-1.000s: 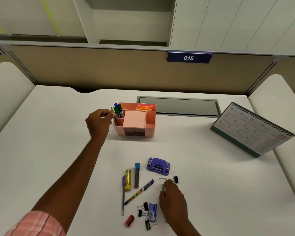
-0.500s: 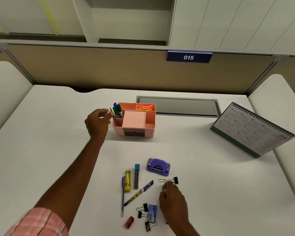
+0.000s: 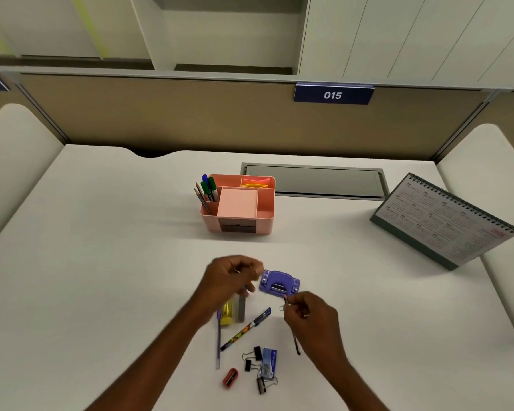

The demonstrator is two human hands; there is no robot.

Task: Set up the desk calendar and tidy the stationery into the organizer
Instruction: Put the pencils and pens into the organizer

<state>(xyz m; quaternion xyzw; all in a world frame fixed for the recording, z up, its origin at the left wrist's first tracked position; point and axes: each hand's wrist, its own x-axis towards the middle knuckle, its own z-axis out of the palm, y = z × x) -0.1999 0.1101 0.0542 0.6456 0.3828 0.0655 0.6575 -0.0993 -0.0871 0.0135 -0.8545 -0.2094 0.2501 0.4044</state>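
Gripping: the right hand (image 3: 309,318) pinches a thin dark stick (image 3: 296,347) with curled fingers. The stick's tip pokes out above the hand and its tail shows below, while the hand hides its middle.
Blur: the left hand (image 3: 232,280) is smeared by motion. Its fingers are curled over the top ends of the highlighter (image 3: 226,315) and the grey case (image 3: 241,310), and I cannot tell whether it holds anything.
Between hands: the purple punch (image 3: 279,283) sits on the desk (image 3: 101,262), just beside both hands. Contact cannot be made out.
At right fingertips: a small wire loop (image 3: 282,307) shows, and whatever it belongs to is hidden by the hand.
Loose near edge: a patterned pen (image 3: 245,329) lies slanted. A purple pen (image 3: 218,345) has its top under the left wrist. Near them lie black clips (image 3: 254,358), a blue box (image 3: 269,361) with unreadable print, and a red sharpener (image 3: 230,378).
Back centre: the pink organizer (image 3: 264,215) stands upright, well apart from the hands. Its left compartment holds markers (image 3: 209,188) and pencils, and a rear one holds something yellow and orange, only partly seen.
Right edge: the calendar (image 3: 445,221) stands tented, well apart from the organizer. Its print is too small to read.
Cut off: both forearms leave the frame at the bottom.
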